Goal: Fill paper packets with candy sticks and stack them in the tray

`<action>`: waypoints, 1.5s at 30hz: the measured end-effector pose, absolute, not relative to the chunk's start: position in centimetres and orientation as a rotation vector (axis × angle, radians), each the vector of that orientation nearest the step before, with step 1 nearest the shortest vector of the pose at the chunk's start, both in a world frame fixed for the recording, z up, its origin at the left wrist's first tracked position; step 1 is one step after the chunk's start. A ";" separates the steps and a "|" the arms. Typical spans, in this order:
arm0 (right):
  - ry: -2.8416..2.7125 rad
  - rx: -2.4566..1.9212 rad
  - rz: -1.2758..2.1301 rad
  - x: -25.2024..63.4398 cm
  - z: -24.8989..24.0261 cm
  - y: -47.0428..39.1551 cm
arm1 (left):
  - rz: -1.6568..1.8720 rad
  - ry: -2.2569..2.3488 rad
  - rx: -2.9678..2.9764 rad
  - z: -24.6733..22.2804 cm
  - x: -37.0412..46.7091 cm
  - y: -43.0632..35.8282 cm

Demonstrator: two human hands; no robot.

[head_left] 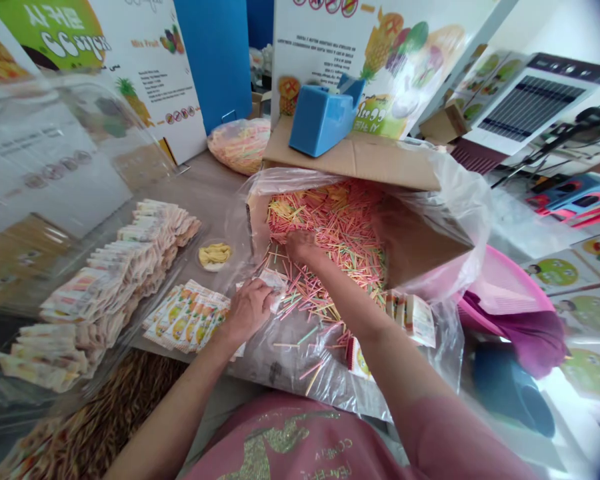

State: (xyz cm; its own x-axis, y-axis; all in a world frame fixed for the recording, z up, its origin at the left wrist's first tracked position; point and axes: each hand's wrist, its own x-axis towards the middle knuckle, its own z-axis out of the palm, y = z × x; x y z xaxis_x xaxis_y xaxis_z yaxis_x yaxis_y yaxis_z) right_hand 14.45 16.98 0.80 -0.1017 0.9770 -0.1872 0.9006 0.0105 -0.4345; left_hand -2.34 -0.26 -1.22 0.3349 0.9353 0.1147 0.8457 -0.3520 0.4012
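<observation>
Thin pink, yellow and green candy sticks [347,227] fill a cardboard box [415,240] lying on its side and spill out of its open front. My right hand [300,247] is at the left of this pile, its fingers curled down onto the sticks; the fingertips are partly hidden. Closer to me, my left hand [251,305] is closed on the edge of a small whitish packet [275,285]. Left of that hand, several flat printed packets [193,317] lie overlapping in a row.
Long stacks of filled packets [115,270] stand at the left. A small dish of yellow bands [215,255] sits by the box. A blue tape dispenser [325,117] rests on the box flap. Clear plastic sheeting [465,193] hangs around the box; a pink basin [510,287] is at the right.
</observation>
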 end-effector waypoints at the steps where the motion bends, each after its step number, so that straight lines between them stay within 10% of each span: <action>1: -2.107 -2.024 0.656 14.8 0.9 16.8 | 0.500 1.588 2.316 -1.4 -2.6 -0.1; 16: -1.465 -1.475 0.869 20.0 0.3 14.9 | 0.194 1.626 2.432 0.1 -1.6 -0.5; 33: -0.832 -1.103 1.553 18.0 2.0 13.3 | 0.382 1.691 2.324 -0.8 -1.9 0.3; 45: -1.134 -1.041 1.428 16.7 3.5 11.4 | 0.887 1.538 1.735 -0.7 -3.1 2.2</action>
